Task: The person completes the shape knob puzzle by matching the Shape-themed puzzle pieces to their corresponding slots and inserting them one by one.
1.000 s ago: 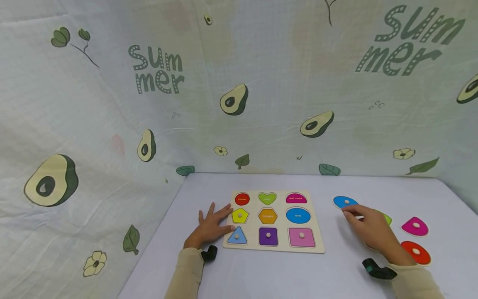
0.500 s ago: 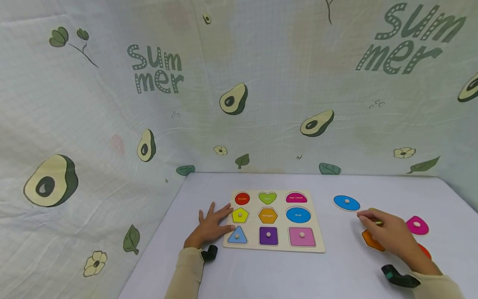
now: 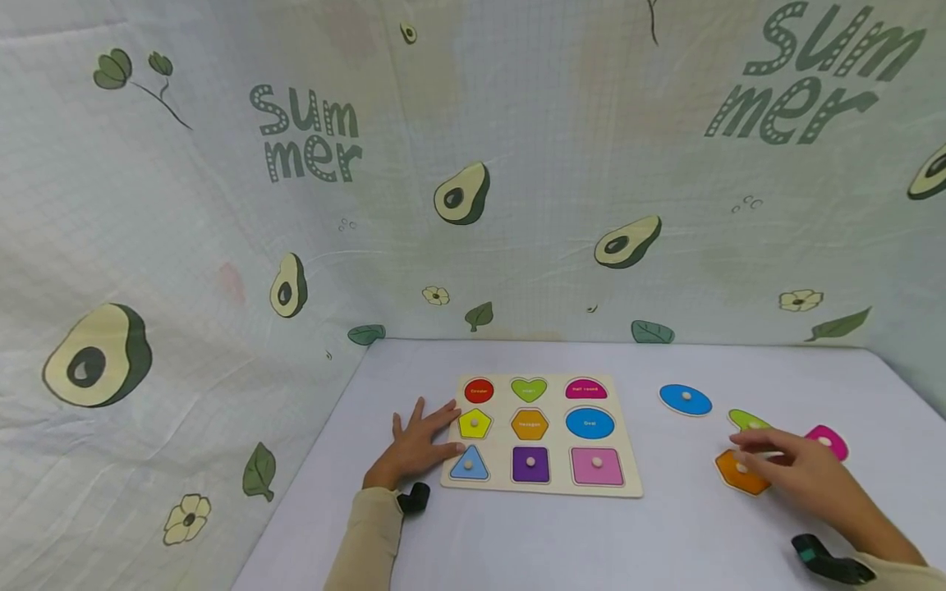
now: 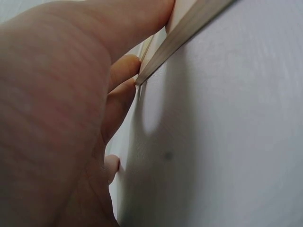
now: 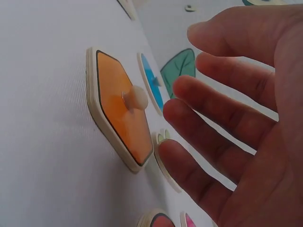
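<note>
Along the left edge of a wooden shape-puzzle board [image 3: 628,484], my left hand [image 3: 414,450] rests with fingers spread, thumb and fingertips touching the rim. In the left wrist view, the thumb and fingers meet the board's edge [image 4: 165,54]. My right hand [image 3: 805,476] hovers by an orange hexagon piece [image 3: 732,476] lying on the table. The right wrist view shows the fingers loosely bent, apart from the hexagon's knob [image 5: 137,98], with nothing held. Beyond the hand lie a blue oval piece [image 3: 686,400], a partly hidden green piece [image 3: 745,419] and a pink piece [image 3: 828,439].
Knobbed pieces sit in the board: a yellow pentagon [image 3: 475,423], a blue triangle [image 3: 470,465], a purple square [image 3: 530,465] and a pink rectangle [image 3: 597,467]. A red piece [image 5: 162,221] shows low in the right wrist view. Printed cloth [image 3: 517,271] hangs behind the table.
My right hand has moved away from the blue oval, rightward and toward me. The orange hexagon, hidden at first, is now largely uncovered. My left hand stays in place.
</note>
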Demonstrator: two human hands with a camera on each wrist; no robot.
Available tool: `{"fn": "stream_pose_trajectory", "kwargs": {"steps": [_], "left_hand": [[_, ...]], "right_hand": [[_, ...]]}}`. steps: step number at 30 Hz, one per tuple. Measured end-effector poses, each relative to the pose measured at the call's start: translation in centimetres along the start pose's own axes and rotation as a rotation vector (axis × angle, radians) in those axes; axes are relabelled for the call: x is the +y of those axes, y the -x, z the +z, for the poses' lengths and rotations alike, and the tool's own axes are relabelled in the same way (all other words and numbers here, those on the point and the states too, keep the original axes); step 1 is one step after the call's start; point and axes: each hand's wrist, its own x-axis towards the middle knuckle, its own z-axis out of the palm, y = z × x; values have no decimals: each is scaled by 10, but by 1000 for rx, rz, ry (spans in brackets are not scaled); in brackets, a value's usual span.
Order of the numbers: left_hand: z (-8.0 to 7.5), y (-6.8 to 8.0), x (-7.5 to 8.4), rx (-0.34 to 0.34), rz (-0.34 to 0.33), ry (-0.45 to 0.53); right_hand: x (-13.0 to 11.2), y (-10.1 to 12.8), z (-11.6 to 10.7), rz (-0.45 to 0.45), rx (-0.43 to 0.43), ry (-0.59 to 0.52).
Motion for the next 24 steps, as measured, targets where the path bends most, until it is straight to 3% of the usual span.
{"fn": "stream_pose_trajectory", "kwargs": {"steps": [9,24], "left_hand": [[4,-3,-4,-13,-45,-23],[3,-4,-3,-1,-40,-21]], "right_hand": [[11,2,4,-55,-22,87],[14,1,7,-100,13,153]]}}
